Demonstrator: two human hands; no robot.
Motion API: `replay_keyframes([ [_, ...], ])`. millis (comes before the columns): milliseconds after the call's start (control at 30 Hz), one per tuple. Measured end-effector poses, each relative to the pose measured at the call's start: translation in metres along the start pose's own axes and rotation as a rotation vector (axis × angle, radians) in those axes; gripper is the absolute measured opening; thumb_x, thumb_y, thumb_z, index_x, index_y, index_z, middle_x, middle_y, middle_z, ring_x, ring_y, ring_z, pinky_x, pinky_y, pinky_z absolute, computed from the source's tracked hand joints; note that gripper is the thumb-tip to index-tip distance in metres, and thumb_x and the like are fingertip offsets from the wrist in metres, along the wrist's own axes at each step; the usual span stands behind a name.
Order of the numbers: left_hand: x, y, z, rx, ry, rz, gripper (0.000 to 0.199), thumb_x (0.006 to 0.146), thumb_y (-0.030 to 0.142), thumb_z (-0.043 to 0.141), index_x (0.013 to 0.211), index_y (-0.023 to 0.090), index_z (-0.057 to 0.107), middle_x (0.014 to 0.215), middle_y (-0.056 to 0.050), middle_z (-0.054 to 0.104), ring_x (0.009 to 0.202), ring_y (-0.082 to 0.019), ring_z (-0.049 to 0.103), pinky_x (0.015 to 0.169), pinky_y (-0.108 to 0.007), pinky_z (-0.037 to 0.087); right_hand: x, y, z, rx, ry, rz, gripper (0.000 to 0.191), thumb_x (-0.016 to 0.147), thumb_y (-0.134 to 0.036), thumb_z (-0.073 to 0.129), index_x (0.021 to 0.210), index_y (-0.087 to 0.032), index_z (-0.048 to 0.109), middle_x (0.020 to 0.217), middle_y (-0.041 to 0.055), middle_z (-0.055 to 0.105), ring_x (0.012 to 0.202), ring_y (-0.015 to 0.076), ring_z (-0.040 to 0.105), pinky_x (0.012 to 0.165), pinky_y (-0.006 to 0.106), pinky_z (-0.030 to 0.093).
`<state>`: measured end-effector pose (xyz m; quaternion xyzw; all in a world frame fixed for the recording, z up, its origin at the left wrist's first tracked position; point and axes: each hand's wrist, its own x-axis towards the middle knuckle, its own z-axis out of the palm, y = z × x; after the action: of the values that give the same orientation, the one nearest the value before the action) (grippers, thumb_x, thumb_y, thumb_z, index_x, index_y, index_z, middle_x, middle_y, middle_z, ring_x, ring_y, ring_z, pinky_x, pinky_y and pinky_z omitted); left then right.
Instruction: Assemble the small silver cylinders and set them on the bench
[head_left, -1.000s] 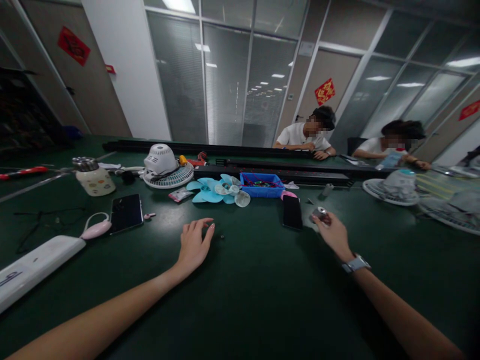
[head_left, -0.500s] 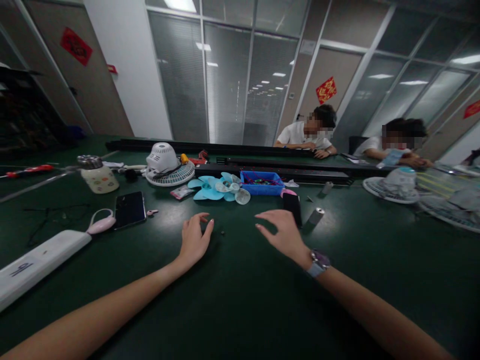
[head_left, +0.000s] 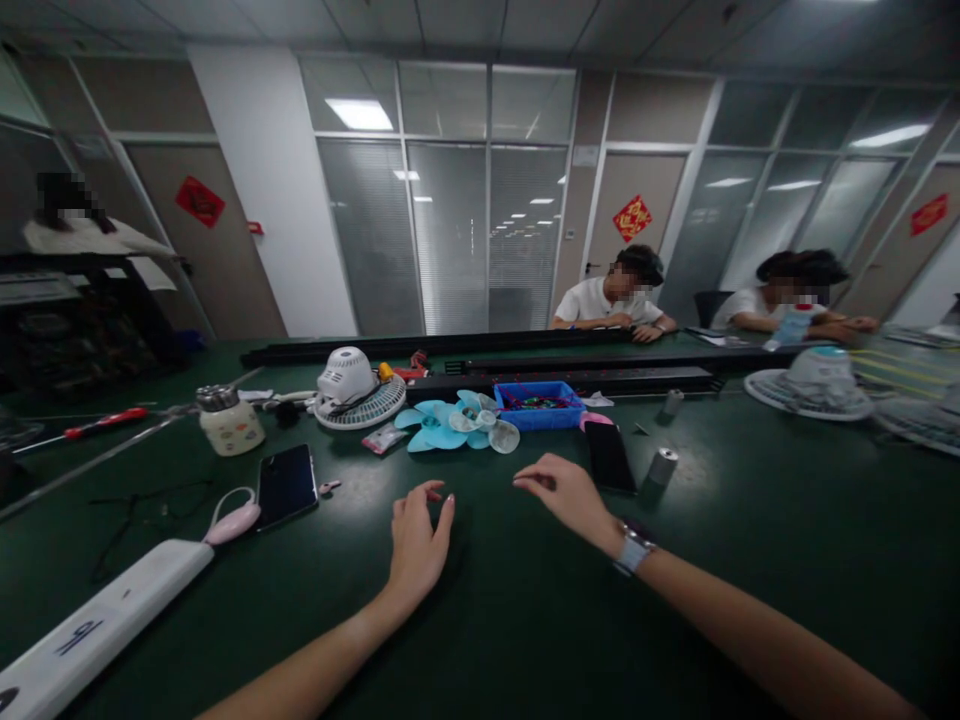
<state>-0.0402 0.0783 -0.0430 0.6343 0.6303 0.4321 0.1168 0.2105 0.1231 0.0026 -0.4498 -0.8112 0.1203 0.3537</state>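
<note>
My left hand (head_left: 420,545) is held over the green table (head_left: 495,640), with curled fingers and the thumb apart from them; nothing shows between them. To its right, my right hand (head_left: 574,495) has thumb and forefinger pressed together, and what is at the tips, if anything, is too small to make out. Beyond both hands lie light blue fan blades (head_left: 435,425) and a blue tray (head_left: 540,405) of small parts. A black phone (head_left: 609,455) rests just past my right hand, beside a metal cylinder (head_left: 664,465).
On the left are a dark phone (head_left: 287,485), a cream jar (head_left: 231,425) and a white power strip (head_left: 112,625). A white fan part (head_left: 349,375) sits behind them. Black rails (head_left: 570,383) cross the table. Two people sit opposite; another person is at far left.
The view has tilted up, bringing in a person at far left. My right thumb and forefinger have closed together. The tiny dark piece between my hands no longer shows on the table.
</note>
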Motion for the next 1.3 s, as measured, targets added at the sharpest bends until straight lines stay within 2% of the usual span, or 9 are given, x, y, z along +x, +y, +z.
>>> replay_keyframes([
  [133, 0.001, -0.001, 0.0, -0.004, -0.031, -0.015, 0.04, 0.092, 0.049, 0.045, 0.116, 0.019, 0.057, 0.104, -0.01, 0.062, 0.103, -0.03, 0.053, 0.088, -0.048, 0.045, -0.017, 0.058, -0.071, -0.179, 0.348, 0.109, 0.043, 0.088, -0.058, 0.051, 0.093, -0.023, 0.075, 0.097, 0.0091, 0.071, 0.088, 0.0246, 0.064, 0.08, 0.039, 0.049],
  [200, 0.001, -0.003, 0.001, -0.001, -0.025, -0.024, 0.041, 0.091, 0.049, 0.046, 0.116, 0.019, 0.057, 0.104, -0.01, 0.062, 0.103, -0.03, 0.053, 0.087, -0.048, 0.045, -0.029, 0.092, -0.099, -0.299, 0.466, 0.182, 0.049, 0.088, -0.062, 0.047, 0.091, -0.021, 0.074, 0.099, 0.0109, 0.071, 0.091, 0.0264, 0.064, 0.081, 0.04, 0.049],
  [267, 0.002, -0.004, 0.002, 0.004, -0.019, -0.03, 0.041, 0.091, 0.05, 0.046, 0.116, 0.019, 0.057, 0.104, -0.01, 0.062, 0.103, -0.03, 0.053, 0.088, -0.048, 0.045, -0.042, 0.122, -0.118, -0.392, 0.505, 0.254, 0.052, 0.088, -0.061, 0.044, 0.092, -0.019, 0.075, 0.101, 0.0118, 0.072, 0.092, 0.0273, 0.064, 0.079, 0.039, 0.048],
  [333, 0.002, -0.006, 0.003, 0.008, -0.019, -0.03, 0.042, 0.091, 0.05, 0.046, 0.117, 0.019, 0.057, 0.104, -0.01, 0.062, 0.103, -0.03, 0.052, 0.088, -0.047, 0.045, -0.053, 0.143, -0.127, -0.45, 0.483, 0.349, 0.052, 0.087, -0.06, 0.044, 0.094, -0.019, 0.075, 0.102, 0.0115, 0.072, 0.091, 0.0282, 0.065, 0.074, 0.039, 0.048],
  [467, 0.003, -0.007, 0.004, 0.023, -0.016, -0.017, 0.043, 0.091, 0.049, 0.045, 0.118, 0.018, 0.056, 0.106, -0.01, 0.061, 0.104, -0.03, 0.052, 0.089, -0.047, 0.045, -0.062, 0.156, -0.129, -0.49, 0.394, 0.531, 0.048, 0.086, -0.056, 0.045, 0.098, -0.022, 0.076, 0.097, 0.0087, 0.075, 0.083, 0.0285, 0.067, 0.064, 0.036, 0.045],
  [667, 0.003, -0.008, 0.005, 0.019, -0.013, -0.01, 0.044, 0.091, 0.05, 0.045, 0.119, 0.017, 0.055, 0.106, -0.01, 0.061, 0.103, -0.03, 0.051, 0.09, -0.046, 0.044, -0.058, 0.151, -0.125, -0.492, 0.432, 0.467, 0.045, 0.087, -0.054, 0.045, 0.1, -0.023, 0.076, 0.1, 0.0065, 0.075, 0.088, 0.0268, 0.068, 0.065, 0.033, 0.044],
  [1100, 0.003, -0.008, 0.004, 0.017, -0.027, -0.02, 0.043, 0.091, 0.049, 0.046, 0.119, 0.017, 0.055, 0.105, -0.01, 0.061, 0.104, -0.029, 0.052, 0.09, -0.047, 0.044, -0.06, 0.148, -0.119, -0.426, 0.389, 0.53, 0.047, 0.087, -0.056, 0.044, 0.099, -0.022, 0.075, 0.091, 0.0092, 0.075, 0.08, 0.0268, 0.069, 0.062, 0.034, 0.046],
  [1233, 0.003, -0.011, 0.005, 0.028, -0.029, -0.009, 0.043, 0.091, 0.049, 0.046, 0.119, 0.017, 0.055, 0.106, -0.01, 0.06, 0.104, -0.03, 0.052, 0.09, -0.048, 0.044, -0.062, 0.155, -0.114, -0.275, 0.361, 0.528, 0.054, 0.08, -0.06, 0.056, 0.116, -0.021, 0.067, 0.096, 0.0087, 0.074, 0.084, 0.0257, 0.07, 0.069, 0.035, 0.052],
  [1300, 0.003, -0.012, 0.005, 0.029, -0.032, -0.004, 0.044, 0.091, 0.05, 0.047, 0.119, 0.018, 0.055, 0.106, -0.01, 0.061, 0.104, -0.03, 0.052, 0.09, -0.048, 0.044, -0.063, 0.16, -0.112, -0.216, 0.336, 0.526, 0.06, 0.072, -0.062, 0.064, 0.115, -0.019, 0.066, 0.095, 0.0095, 0.075, 0.083, 0.026, 0.071, 0.071, 0.036, 0.053],
])
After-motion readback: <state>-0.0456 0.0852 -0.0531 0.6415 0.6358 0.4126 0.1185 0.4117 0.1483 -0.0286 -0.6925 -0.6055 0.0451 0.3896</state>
